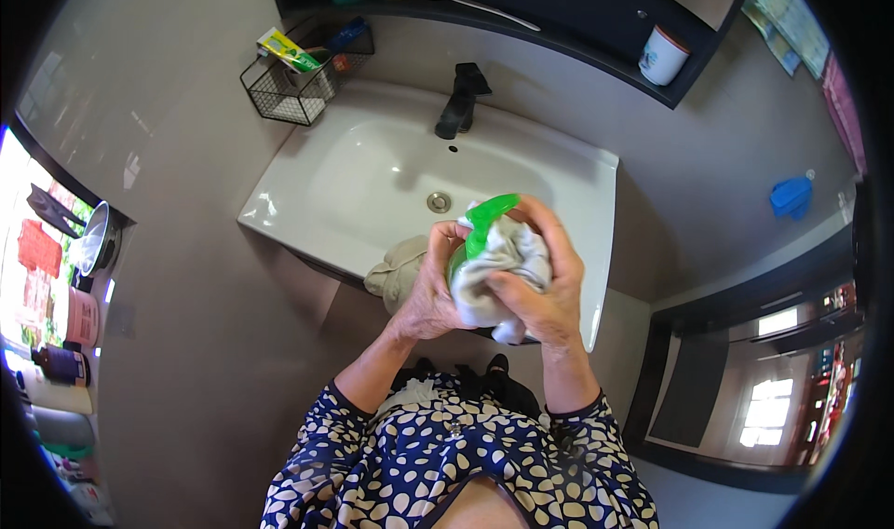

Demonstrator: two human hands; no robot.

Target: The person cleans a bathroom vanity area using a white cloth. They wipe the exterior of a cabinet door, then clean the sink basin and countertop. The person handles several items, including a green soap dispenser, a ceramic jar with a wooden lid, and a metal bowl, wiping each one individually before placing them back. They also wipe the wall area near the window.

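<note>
A: What are the hands doing?

B: The left hand (430, 291) curls round a green-topped bottle (489, 220); the right hand (557, 287) is bunched, partly closed, on a white cloth (507, 266) against it. They're over the washbasin's (312, 189) front edge.

A: Can you see the whole bottle?

B: No, cloth and fingers hide most of it. A beige cloth (395, 273) is partly behind the left hand; I can't tell what supports it.

A: And farther out?

B: One black tap (456, 110), one drain (439, 202), one wire basket (279, 94), one white cup (663, 57) on the shelf (577, 49), which is cut off above.
</note>
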